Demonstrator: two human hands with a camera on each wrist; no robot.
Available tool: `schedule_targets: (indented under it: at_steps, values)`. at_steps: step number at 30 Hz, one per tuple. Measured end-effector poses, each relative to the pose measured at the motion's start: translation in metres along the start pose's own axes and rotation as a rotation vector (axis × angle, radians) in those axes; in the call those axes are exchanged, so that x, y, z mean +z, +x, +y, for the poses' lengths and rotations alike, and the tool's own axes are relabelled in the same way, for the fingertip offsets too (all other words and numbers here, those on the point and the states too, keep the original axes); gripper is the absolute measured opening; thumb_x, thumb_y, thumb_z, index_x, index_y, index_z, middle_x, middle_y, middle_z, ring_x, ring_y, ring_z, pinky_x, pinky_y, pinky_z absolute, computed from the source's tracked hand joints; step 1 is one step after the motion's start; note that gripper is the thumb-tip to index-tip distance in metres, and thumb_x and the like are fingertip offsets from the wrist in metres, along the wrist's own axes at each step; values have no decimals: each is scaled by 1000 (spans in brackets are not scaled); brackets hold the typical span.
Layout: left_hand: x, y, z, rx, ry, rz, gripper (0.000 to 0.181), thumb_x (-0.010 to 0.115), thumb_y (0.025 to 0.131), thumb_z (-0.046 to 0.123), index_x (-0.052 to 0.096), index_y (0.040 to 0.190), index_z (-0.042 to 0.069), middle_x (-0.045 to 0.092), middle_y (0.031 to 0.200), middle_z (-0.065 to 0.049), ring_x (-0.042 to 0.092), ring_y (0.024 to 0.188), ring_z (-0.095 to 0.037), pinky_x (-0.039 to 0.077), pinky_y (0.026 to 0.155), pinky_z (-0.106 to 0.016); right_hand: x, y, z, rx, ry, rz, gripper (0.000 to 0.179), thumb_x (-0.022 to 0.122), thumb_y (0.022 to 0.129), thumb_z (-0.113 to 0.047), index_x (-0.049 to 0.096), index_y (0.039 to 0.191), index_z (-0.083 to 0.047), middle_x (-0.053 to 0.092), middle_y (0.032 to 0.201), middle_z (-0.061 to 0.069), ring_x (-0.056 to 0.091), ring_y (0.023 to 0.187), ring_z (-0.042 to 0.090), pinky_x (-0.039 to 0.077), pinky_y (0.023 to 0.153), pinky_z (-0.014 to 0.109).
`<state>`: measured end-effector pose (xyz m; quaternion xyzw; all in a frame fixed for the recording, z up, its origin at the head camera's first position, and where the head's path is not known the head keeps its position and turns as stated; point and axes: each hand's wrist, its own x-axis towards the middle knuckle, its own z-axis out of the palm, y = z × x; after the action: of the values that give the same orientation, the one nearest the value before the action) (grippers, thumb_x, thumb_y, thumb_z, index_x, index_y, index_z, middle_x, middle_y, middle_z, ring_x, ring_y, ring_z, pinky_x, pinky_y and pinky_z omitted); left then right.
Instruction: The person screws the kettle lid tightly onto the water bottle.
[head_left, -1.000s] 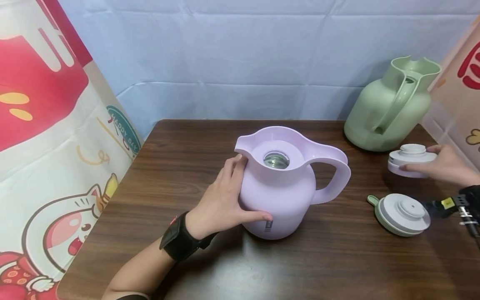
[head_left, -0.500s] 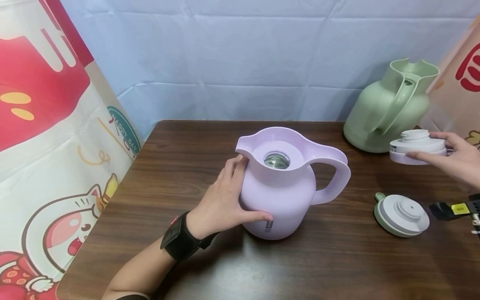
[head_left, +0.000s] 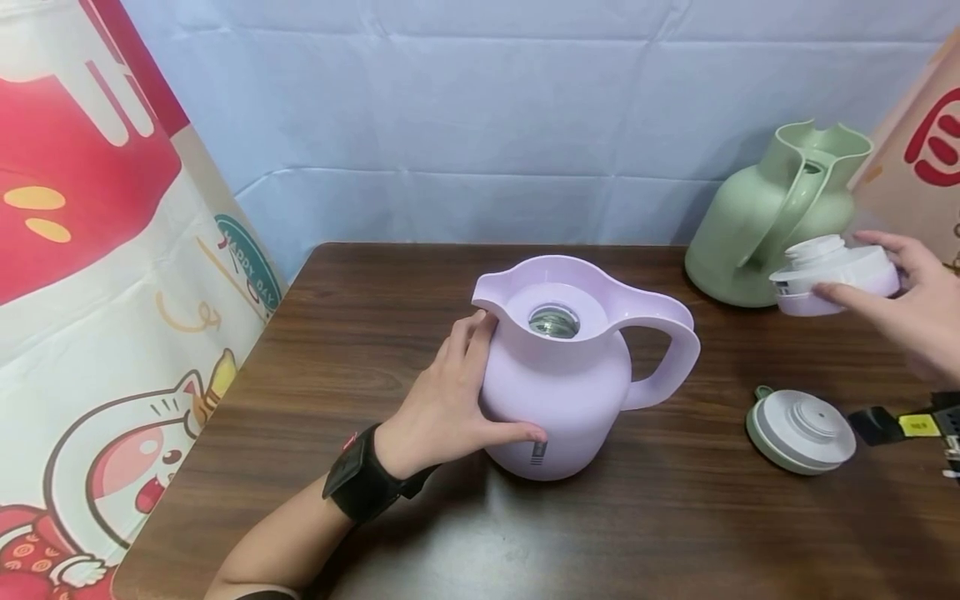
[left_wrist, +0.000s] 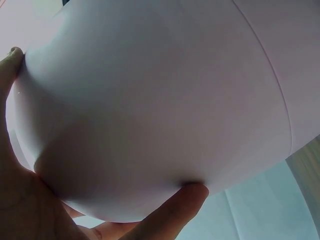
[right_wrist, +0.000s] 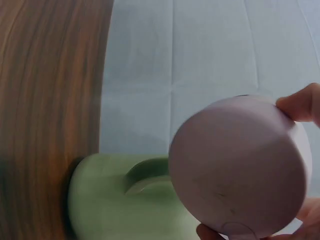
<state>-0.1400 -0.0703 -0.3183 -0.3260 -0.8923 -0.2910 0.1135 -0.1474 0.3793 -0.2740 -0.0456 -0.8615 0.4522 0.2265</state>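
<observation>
A lilac thermos jug [head_left: 555, 392] stands upright on the table, its mouth uncovered and its handle to the right. My left hand [head_left: 450, 400] grips the body from the left, thumb across the front and fingers along the far side; in the left wrist view the jug's smooth wall [left_wrist: 160, 110] lies between thumb and fingers. My right hand [head_left: 911, 296] holds a white and lilac jug lid [head_left: 832, 275] by its edges, above the table at the right. The lid is tilted, its round neck upward. The right wrist view shows its flat lilac top [right_wrist: 240, 165].
A green thermos jug [head_left: 772, 225] without a lid stands at the back right, behind the held lid. Its green and white lid [head_left: 802, 432] lies neck up on the wooden table [head_left: 360, 333]. A pale blue cloth [head_left: 480, 125] hangs along the back.
My right hand has raised the lid from near the table and tilted it toward the left. My left hand and the lilac jug have stayed in place.
</observation>
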Motion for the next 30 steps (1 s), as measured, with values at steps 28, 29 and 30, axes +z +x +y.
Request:
schedule_targets:
  at_steps: [28,29,30]
  values:
    - [3,0,-2,13,16,25,120,67,58,79,16,150,20,32,138,-6,40,121,-21,52,77,-42,26,-5,-88,-269,-4,-61,70,73,72,7,45,129,-22,46,111,-13,49,85,0,38,70,3]
    - [3,0,-2,14,19,26,120,68,58,79,16,150,20,32,138,-6,41,120,-21,52,77,-42,26,-6,-91,-278,-11,-62,71,74,71,6,45,130,-21,46,111,-13,49,84,0,38,70,3]
    - [3,0,-2,13,21,27,120,68,58,78,17,150,20,32,138,-6,41,120,-20,52,77,-42,27,-7,-94,-286,-22,-61,72,74,71,6,46,132,-20,46,112,-13,49,84,0,37,70,3]
